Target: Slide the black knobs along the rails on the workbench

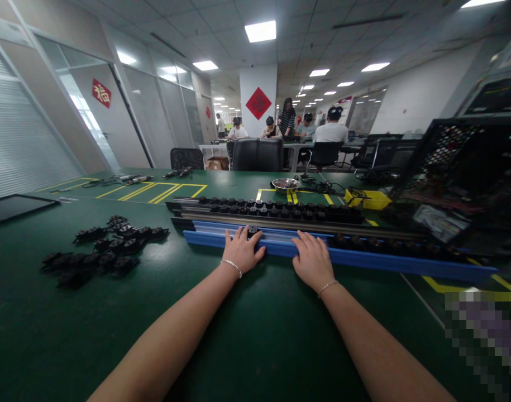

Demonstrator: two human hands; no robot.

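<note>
A long blue plastic rail point(364, 258) is laid across the green table surface point(255, 335), from the middle of the view out to the right edge, and both hands are placed on its left part. The left hand point(242, 249) is rested palm-down on the rail with the fingers stretched and a little spread; nothing is closed inside it. Just beyond its fingertips a small black plastic part point(252, 229) is seen, but whether it is touched cannot be told. The right hand point(313, 261) is laid flat in the same way, just beside the left one, with open fingers over the rail's near edge and nothing gripped. Directly behind the blue rail a long grey metal track point(280, 219) is set, lined with rows of black pieces. To the left, well apart, a heap of loose black plastic parts point(100, 248) is spread. Farther back a round shiny metal bowl point(285, 184) and a yellow plastic tray point(366, 199) are standing, and at the right a black mesh crate point(460, 167) is tilted. Seated people point(330, 132) are visible at a far table.
</note>
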